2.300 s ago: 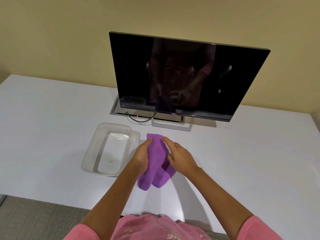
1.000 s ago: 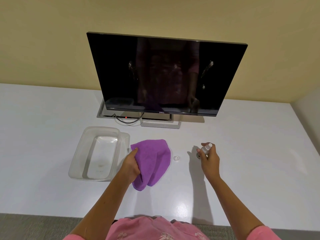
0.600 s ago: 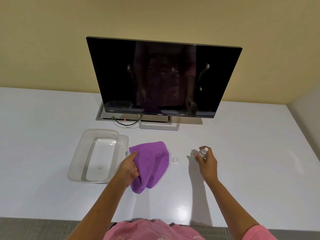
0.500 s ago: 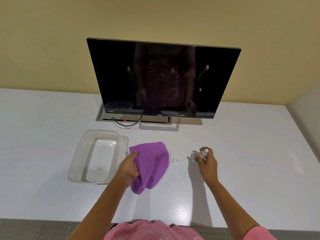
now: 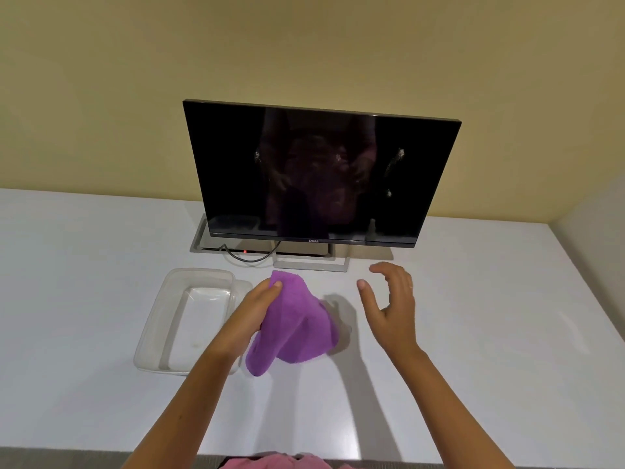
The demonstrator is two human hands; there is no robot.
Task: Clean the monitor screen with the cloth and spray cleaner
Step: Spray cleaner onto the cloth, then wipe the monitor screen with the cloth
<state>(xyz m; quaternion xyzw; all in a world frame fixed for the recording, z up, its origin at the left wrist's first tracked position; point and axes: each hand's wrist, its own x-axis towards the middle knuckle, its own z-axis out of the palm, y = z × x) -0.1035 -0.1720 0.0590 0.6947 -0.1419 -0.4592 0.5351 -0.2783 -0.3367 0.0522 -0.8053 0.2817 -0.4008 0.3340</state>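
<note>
With the left hand (image 5: 252, 311) gripping the purple cloth (image 5: 293, 328) below the Dell monitor (image 5: 318, 174) and the right hand (image 5: 389, 301) loosely spread and empty, a dry wipe could smear its white specks.

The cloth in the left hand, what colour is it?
The soft cloth is plain purple, seen clearly in the head view.

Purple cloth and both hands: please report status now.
Left hand grips purple cloth. Right hand open, empty. Monitor screen spotted. No spray bottle visible.
</note>
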